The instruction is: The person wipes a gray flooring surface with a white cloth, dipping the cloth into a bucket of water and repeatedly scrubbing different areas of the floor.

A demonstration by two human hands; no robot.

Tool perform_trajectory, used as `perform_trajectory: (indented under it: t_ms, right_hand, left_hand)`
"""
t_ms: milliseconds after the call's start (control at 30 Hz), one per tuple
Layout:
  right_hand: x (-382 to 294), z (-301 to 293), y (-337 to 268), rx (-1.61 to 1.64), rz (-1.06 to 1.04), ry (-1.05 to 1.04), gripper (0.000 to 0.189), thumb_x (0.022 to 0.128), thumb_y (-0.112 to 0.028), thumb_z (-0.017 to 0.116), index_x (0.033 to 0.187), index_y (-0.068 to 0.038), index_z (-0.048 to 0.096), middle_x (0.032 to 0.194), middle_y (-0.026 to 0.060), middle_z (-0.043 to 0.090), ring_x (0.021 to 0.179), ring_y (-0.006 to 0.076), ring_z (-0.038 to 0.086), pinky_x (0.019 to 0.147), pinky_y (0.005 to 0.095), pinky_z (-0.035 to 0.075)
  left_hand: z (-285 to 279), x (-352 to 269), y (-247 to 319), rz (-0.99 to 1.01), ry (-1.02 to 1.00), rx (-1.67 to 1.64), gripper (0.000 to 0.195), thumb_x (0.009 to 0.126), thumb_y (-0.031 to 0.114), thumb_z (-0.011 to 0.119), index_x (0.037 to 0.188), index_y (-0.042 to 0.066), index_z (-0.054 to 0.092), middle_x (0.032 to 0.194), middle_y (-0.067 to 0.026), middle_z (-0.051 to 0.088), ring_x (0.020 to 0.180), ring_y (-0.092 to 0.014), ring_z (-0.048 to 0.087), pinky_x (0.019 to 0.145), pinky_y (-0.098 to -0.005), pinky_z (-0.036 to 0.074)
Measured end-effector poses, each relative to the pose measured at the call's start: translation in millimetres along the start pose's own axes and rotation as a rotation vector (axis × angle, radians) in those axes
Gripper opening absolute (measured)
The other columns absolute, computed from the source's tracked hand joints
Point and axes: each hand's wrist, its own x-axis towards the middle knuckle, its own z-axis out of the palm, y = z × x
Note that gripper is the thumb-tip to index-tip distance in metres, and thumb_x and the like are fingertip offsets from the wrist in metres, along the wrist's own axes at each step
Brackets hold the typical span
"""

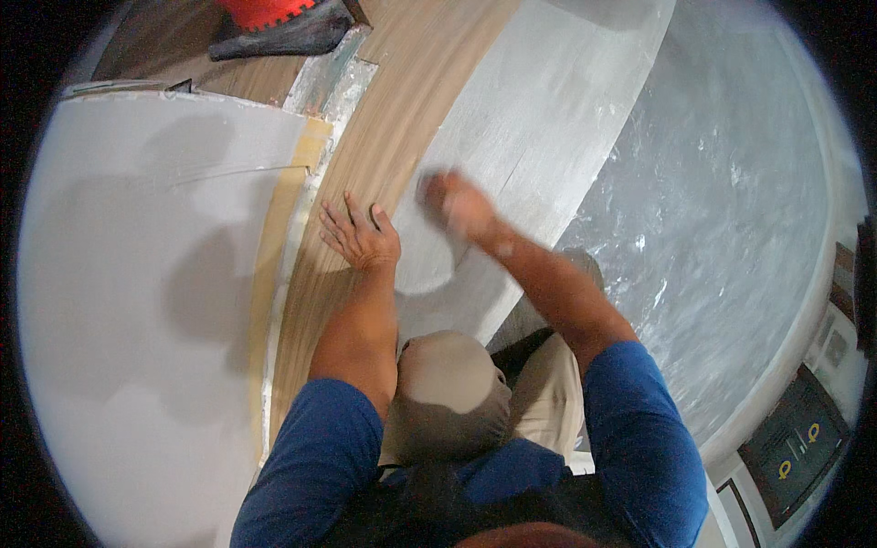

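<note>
My left hand [360, 236] lies with fingers spread on a wood-look floor plank [404, 89] that runs along the wall. Over the pale grey underlay sheet [527, 123] beside that plank, my right hand [466, 209] is blurred by motion. Its fingers are curled around a dark object [433, 195], too blurred to name. Whether that object touches the sheet or the plank's edge, I cannot tell. A kneecap in beige trousers [449, 377] is between my forearms.
A white wall [137, 274] with yellow tape [274, 233] along its foot stands left. A red toothed thing [267, 14] and a dark object [284, 42] lie at the top. Bare grey floor [726, 205] spreads right, with a dark box or panel [795, 445] at lower right.
</note>
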Motion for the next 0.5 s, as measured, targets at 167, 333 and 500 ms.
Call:
perform_trajectory:
  t_ms: [167, 333, 500]
  right_hand:
    - [14.3, -22.2, -27.2, 0.095, -0.045, -0.176, 0.037, 0.096, -0.021, 0.059, 0.13, -0.005, 0.062, 0.128, 0.0164, 0.062, 0.118, 0.0356, 0.059, 0.104, 0.043, 0.05]
    - [108.1, -103.5, -0.9, -0.096, 0.197, 0.353, 0.024, 0.092, -0.017, 0.059, 0.106, -0.003, 0.072, 0.113, 0.0198, 0.064, 0.105, 0.0404, 0.06, 0.091, 0.0476, 0.052]
    - [44.5, -22.4, -23.5, -0.124, -0.155, 0.166, 0.025, 0.089, -0.015, 0.062, 0.109, -0.002, 0.071, 0.112, 0.0187, 0.064, 0.104, 0.0377, 0.062, 0.091, 0.0467, 0.054]
  left_hand:
    - [-2.2, -4.0, -13.1, -0.037, -0.024, 0.019, 0.069, 0.102, 0.048, 0.043, 0.158, 0.01, 0.035, 0.165, -0.0297, 0.017, 0.152, -0.049, 0.016, 0.119, -0.0685, 0.008]
    - [-1.3, -1.3, -8.5, 0.002, 0.02, 0.047, 0.069, 0.101, 0.048, 0.044, 0.158, 0.01, 0.035, 0.166, -0.0279, 0.015, 0.153, -0.048, 0.015, 0.119, -0.0679, 0.009]
    - [9.4, -2.1, -5.7, -0.028, -0.012, 0.048, 0.069, 0.1, 0.05, 0.046, 0.157, 0.011, 0.037, 0.165, -0.0275, 0.018, 0.153, -0.047, 0.017, 0.119, -0.0688, 0.011]
